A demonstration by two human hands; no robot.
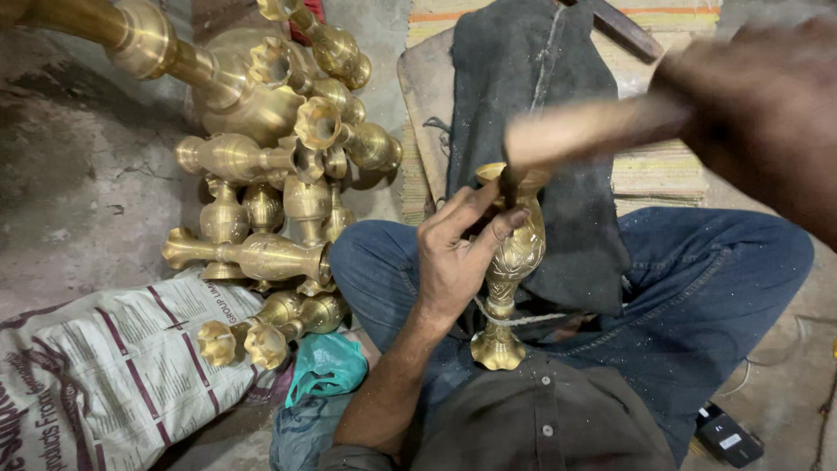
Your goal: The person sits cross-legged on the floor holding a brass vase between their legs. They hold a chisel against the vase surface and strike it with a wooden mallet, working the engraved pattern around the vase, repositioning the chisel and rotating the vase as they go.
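An engraved brass vase stands upright in my lap, its foot near my shirt. My left hand grips its neck and upper body, fingers wrapped near the rim. My right hand is raised at the upper right, blurred by motion, shut on a wooden-handled tool whose end is just above the vase's mouth. A dark cloth lies over my knee behind the vase.
A heap of brass vases lies on the concrete floor at left. A printed white sack sits at lower left, beside a teal bag. A striped mat is at the back; a small black device lies at lower right.
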